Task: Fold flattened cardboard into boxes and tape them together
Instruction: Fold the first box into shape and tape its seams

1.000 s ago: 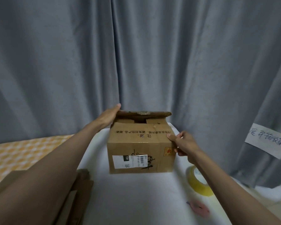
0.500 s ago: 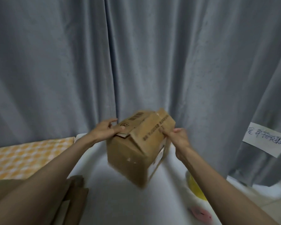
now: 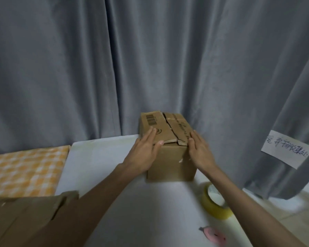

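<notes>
**Both hands flat on the closed flaps of the box**

The left hand lies on the left top flap of the cardboard box, fingers straight and together, pointing away from the person, the thumb spread along the flap's near edge. It grips nothing; it only presses down on the flap. The right hand rests at the box's right top edge, fingers also straight and relaxed, with the fingertips touching the right flap near its near corner. It holds nothing either.

The box stands upright on the white surface, at its far side, close to the grey curtain. Its two top flaps are folded down and meet along a ragged seam that runs from the far edge to the near edge. The left flap carries a printed barcode; the right flap has a line of print along it. No tape is visible over the seam.

To the right of the box and nearer the person, a roll of yellowish tape lies on the surface, partly behind the right forearm. Nearer still than the roll lies a small pink object, too blurred to identify. To the left of the box and close to the person, flattened cardboard lies under the left forearm. Beyond that, left of the box, is an orange-and-white checked cloth. Right of the box, a paper note with handwriting is fixed to the curtain.
</notes>
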A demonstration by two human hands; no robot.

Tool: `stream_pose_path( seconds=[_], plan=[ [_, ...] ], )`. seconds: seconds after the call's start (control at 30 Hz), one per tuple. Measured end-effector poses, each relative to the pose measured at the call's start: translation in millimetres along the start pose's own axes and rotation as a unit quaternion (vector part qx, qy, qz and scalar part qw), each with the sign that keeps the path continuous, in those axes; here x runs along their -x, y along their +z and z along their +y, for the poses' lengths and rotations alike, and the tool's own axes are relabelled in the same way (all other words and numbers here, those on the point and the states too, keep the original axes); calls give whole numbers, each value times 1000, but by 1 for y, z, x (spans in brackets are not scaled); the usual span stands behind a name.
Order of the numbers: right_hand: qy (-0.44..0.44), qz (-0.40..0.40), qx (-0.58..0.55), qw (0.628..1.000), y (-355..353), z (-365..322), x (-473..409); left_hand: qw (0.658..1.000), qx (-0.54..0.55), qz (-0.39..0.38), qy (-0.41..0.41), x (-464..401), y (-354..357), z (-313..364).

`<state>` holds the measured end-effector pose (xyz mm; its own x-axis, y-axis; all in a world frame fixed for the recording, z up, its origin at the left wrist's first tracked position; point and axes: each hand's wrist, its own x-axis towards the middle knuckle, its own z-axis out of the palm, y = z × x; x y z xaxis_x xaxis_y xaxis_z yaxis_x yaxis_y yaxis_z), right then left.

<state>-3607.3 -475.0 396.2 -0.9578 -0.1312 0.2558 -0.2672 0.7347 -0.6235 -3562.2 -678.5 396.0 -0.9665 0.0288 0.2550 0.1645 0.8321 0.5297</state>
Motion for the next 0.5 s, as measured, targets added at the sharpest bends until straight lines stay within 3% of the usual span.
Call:
stream_pose_path(
  seconds=[0.13,0.37,0.5],
  plan=[
    [-26,6,85,996,8,19,-40,999,-41,-18,-12,-39,13,3],
    [-22,9,135,991,17,34,-75,980,-197,-18,10,-73,21,-5],
    [14,-51,160,986,7,25,-79,977,-209,-44,-26,-75,16,2]
  ],
)
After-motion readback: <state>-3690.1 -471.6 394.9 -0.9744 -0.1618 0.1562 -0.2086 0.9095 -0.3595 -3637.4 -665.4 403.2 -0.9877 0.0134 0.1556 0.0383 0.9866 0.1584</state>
